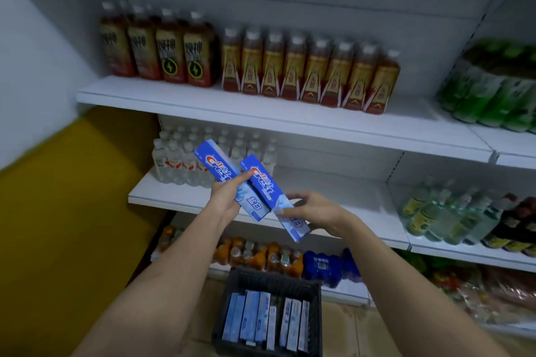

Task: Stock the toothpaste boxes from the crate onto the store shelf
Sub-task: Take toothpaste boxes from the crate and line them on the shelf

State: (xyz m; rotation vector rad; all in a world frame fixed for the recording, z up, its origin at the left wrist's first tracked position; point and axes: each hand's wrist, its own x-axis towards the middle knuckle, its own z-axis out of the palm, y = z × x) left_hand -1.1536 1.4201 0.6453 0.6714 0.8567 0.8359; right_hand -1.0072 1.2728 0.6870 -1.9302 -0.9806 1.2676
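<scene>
White wall [34, 52] left, yellow panel [72, 197], tiled floor [348, 327].

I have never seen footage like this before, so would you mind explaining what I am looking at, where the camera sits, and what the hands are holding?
There is no machine here: these are a person's two bare arms, filmed by one wide-angle camera worn on the head, looking forward and down. That is why the arms reach in from the bottom edge.

The left hand grips one blue toothpaste box. The right hand holds a second box, which crosses over the lower end of the first.

In front is a white store shelf, bare where the hands are, with water bottles at its left end. The board above carries brown drink bottles.

On the floor below stands a dark crate with more boxes standing on edge in it, waiting to be stocked.
</scene>
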